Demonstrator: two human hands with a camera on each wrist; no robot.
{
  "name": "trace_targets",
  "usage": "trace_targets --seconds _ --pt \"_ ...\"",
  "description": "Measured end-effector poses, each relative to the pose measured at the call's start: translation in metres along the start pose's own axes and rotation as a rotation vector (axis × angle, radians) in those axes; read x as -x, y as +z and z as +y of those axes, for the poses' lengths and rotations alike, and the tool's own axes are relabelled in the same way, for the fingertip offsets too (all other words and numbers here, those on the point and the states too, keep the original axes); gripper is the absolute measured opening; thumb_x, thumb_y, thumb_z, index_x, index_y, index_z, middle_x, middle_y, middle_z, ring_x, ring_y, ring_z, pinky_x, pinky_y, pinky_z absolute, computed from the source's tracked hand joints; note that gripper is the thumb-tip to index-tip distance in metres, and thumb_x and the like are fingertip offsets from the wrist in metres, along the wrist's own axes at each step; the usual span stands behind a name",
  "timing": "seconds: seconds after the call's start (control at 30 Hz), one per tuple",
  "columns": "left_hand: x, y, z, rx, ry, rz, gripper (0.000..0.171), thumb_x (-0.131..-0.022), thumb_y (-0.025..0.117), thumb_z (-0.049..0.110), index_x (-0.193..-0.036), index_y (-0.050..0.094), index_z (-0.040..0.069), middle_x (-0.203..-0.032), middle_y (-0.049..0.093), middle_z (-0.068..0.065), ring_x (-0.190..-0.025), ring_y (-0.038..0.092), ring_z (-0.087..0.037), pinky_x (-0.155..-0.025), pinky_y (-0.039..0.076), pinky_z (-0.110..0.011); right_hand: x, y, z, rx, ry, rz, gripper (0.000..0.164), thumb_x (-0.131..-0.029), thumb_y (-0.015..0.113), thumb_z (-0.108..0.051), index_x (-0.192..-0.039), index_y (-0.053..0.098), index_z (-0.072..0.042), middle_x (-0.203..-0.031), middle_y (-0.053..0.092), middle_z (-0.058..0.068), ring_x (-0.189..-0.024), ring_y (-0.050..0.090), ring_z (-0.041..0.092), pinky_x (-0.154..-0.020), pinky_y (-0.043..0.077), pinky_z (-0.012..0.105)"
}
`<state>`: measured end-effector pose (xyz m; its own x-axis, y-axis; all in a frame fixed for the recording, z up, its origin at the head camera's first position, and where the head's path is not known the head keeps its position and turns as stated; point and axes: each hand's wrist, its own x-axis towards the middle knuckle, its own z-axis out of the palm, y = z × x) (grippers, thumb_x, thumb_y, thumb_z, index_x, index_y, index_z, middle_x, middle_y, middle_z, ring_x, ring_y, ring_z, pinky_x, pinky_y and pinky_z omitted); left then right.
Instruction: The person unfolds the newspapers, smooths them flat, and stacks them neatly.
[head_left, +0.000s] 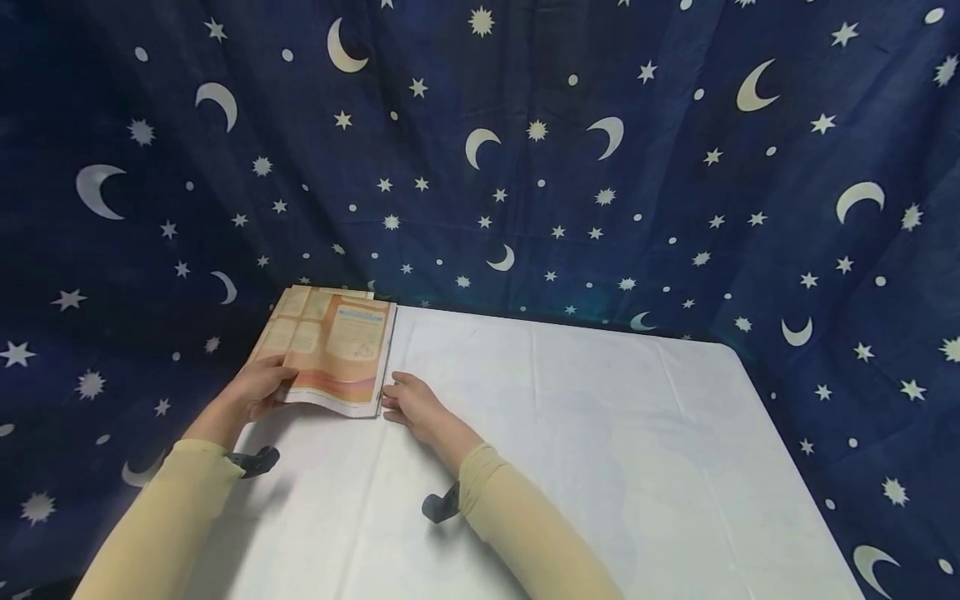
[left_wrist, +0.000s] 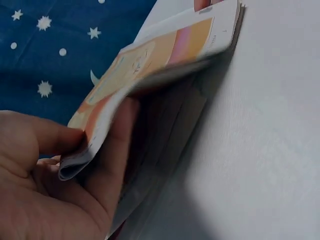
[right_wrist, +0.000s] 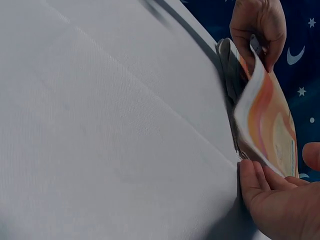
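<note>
A softcover book point(head_left: 348, 346) with orange and cream printed pages lies at the far left of the white table. At its near left corner, my left hand point(head_left: 258, 387) pinches a few pages between thumb and fingers. The left wrist view shows those pages point(left_wrist: 165, 52) lifted and bent, with a dark gap above the pages beneath. My right hand point(head_left: 420, 408) touches the book's right edge with its fingertips, fingers loosely extended. From the right wrist view, the right thumb stands apart from the right hand's fingers point(right_wrist: 252, 182), which rest along the page edge.
A white cloth point(head_left: 600, 433) with faint creases covers the table. Behind and at both sides hangs a dark blue curtain point(head_left: 525, 100) printed with moons and stars. Dark wrist mounts point(head_left: 441, 504) stick out by each sleeve.
</note>
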<state>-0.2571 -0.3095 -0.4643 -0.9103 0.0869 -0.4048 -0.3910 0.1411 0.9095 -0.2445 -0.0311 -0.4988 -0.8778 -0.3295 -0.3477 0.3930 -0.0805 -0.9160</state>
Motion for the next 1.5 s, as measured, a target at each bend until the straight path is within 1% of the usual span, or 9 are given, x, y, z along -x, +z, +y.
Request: trace_targets --seconds 0.17,0.4,0.5,0.63,0.8,0.93,1.17,1.3,1.5 --pt "0.000 0.014 0.009 0.054 0.057 -0.017 0.060 -0.110 0.036 0.009 -0.162 0.007 0.000 -0.110 0.058 -0.003 -0.091 0.062 -0.010 -0.078 0.058 -0.029 0.000 -0.013 -0.003 0.017 -0.005 0.006 0.065 -0.103 0.059 -0.021 -0.157 0.033 0.003 -0.133 0.057 0.015 -0.114 0.063 0.025 -0.101 0.053 0.038" --pt "0.006 0.045 0.029 0.176 0.049 -0.029 0.069 -0.110 0.040 0.012 -0.166 -0.001 0.014 -0.132 0.050 -0.014 -0.095 0.066 -0.010 -0.083 0.060 -0.029 0.000 -0.035 -0.013 -0.036 0.006 0.024 0.078 -0.101 0.064 -0.028 -0.159 0.024 0.005 -0.125 0.065 0.016 -0.115 0.066 0.025 -0.099 0.054 0.040" --pt "0.009 0.058 0.035 0.209 0.066 -0.053 0.069 -0.110 0.041 0.012 -0.166 0.000 0.016 -0.140 0.045 -0.018 -0.096 0.066 -0.010 -0.084 0.059 -0.028 0.001 -0.045 -0.018 -0.097 0.006 0.018 0.069 -0.103 0.062 -0.027 -0.156 0.033 0.004 -0.124 0.065 0.015 -0.114 0.065 0.024 -0.099 0.054 0.041" --pt "0.010 0.076 0.037 0.217 0.123 -0.102 0.068 -0.110 0.042 0.011 -0.166 0.004 0.013 -0.142 0.045 -0.019 -0.101 0.067 -0.011 -0.085 0.059 -0.027 0.006 -0.059 -0.024 -0.183 -0.016 0.000 0.050 -0.104 0.059 -0.018 -0.147 0.046 0.004 -0.130 0.064 0.016 -0.118 0.062 0.026 -0.101 0.052 0.041" --pt "0.013 0.100 0.035 0.152 0.173 -0.122 0.065 -0.110 0.042 0.012 -0.165 0.009 0.009 -0.141 0.049 -0.022 -0.103 0.068 -0.014 -0.084 0.059 -0.029 0.018 -0.077 -0.035 -0.228 -0.038 0.057 0.051 -0.099 0.059 -0.003 -0.147 0.044 0.006 -0.134 0.061 0.018 -0.122 0.062 0.029 -0.102 0.053 0.039" --pt "0.013 0.120 0.031 0.077 0.178 -0.116 0.065 -0.109 0.044 0.013 -0.164 0.011 0.007 -0.142 0.051 -0.025 -0.103 0.068 -0.016 -0.082 0.059 -0.029 0.032 -0.097 -0.042 -0.131 -0.082 0.140 0.058 -0.095 0.060 0.000 -0.150 0.042 0.002 -0.136 0.061 0.018 -0.123 0.062 0.029 -0.102 0.052 0.038" --pt "0.010 0.160 0.027 0.009 0.171 -0.152 0.069 -0.105 0.048 0.004 -0.164 0.013 0.009 -0.140 0.058 -0.023 -0.104 0.068 -0.019 -0.081 0.054 -0.029 0.054 -0.140 -0.046 0.152 -0.145 0.269 0.068 -0.093 0.062 -0.005 -0.157 0.039 -0.012 -0.143 0.059 0.013 -0.125 0.062 0.026 -0.107 0.048 0.043" --pt "0.006 0.183 0.025 0.005 0.157 -0.167 0.070 -0.102 0.050 0.002 -0.163 0.017 0.009 -0.137 0.061 -0.020 -0.103 0.069 -0.021 -0.080 0.052 -0.031 0.069 -0.162 -0.046 0.223 -0.155 0.292 0.073 -0.092 0.060 -0.002 -0.160 0.034 -0.014 -0.145 0.057 0.016 -0.125 0.062 0.028 -0.108 0.047 0.046" --pt "-0.002 0.213 0.022 0.014 0.113 -0.191 0.065 -0.101 0.051 0.007 -0.161 0.024 0.009 -0.131 0.064 -0.017 -0.102 0.070 -0.025 -0.079 0.058 -0.035 0.087 -0.189 -0.043 0.305 -0.143 0.323 0.076 -0.094 0.060 -0.002 -0.162 0.029 -0.015 -0.144 0.057 0.016 -0.124 0.062 0.028 -0.102 0.050 0.044"
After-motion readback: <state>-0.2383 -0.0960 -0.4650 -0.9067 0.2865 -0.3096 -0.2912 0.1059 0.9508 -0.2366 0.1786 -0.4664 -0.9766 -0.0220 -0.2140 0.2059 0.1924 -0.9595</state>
